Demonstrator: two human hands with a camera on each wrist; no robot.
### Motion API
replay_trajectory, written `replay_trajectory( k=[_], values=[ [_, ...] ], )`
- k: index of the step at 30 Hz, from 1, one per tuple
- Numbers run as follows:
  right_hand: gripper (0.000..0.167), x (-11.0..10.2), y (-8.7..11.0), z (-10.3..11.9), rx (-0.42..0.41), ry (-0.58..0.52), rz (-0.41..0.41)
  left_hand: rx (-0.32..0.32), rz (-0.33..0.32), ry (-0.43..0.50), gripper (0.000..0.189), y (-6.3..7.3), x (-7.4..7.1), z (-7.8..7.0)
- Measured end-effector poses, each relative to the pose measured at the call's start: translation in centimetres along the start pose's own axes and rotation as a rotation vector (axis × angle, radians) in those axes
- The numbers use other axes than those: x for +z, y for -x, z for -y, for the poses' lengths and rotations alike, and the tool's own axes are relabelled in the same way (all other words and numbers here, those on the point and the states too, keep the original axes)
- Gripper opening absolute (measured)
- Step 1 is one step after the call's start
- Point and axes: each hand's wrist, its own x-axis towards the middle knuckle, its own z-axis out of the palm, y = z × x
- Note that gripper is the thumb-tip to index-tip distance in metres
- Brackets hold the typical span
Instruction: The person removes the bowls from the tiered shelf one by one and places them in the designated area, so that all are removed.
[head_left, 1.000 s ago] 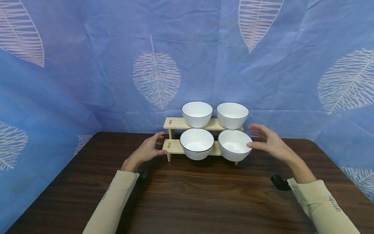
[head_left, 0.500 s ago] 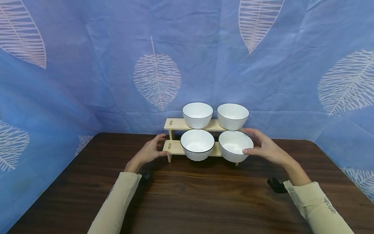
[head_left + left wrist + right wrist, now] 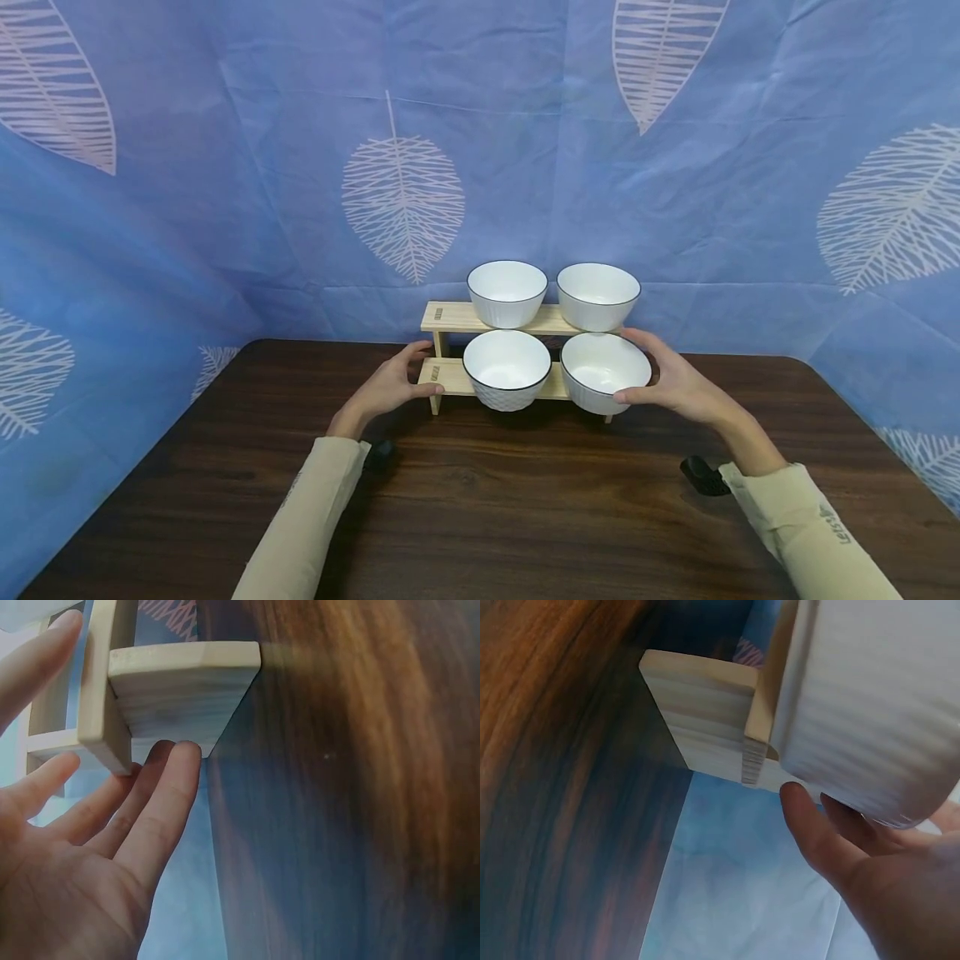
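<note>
A two-tier wooden rack [image 3: 453, 377] stands on the dark table, bearing several white dark-rimmed bowls. On its upper shelf are a left bowl [image 3: 507, 296] and a right bowl [image 3: 598, 297]; on the lower one are a textured left bowl [image 3: 506, 371] and a ribbed right bowl [image 3: 604, 373]. My left hand [image 3: 382, 385] is at the rack's left end, fingers extended and thumb over the lower shelf. Beside the lower right bowl is my right hand [image 3: 678, 387], thumb before it, fingers towards the rack's right end [image 3: 705, 712]. Whether that hand touches the bowl is unclear.
The brown table [image 3: 480, 508] extends in front of the rack and to both sides. Close behind the rack hangs a blue cloth [image 3: 510, 167] with white leaf prints. Dark wrist devices sit by both cuffs, the right device [image 3: 703, 475] plainest.
My right hand has moved leftward, its thumb now in front of the lower right bowl. My left hand has shifted slightly right over the lower shelf's end. Rack and bowls stay put.
</note>
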Motion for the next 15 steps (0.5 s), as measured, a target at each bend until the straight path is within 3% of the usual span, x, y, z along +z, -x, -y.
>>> replay_trajectory(
  k=[8, 15],
  values=[
    [0.106, 1.2, -0.3, -0.2, 0.003, 0.095, -0.064, -0.011, 0.015, 0.071, 0.083, -0.3, 0.6, 0.2],
    [0.104, 1.5, -0.9, -0.6, -0.062, 0.065, -0.081, -0.05, 0.046, 0.192, 0.084, -0.7, 0.7, 0.6]
  ],
)
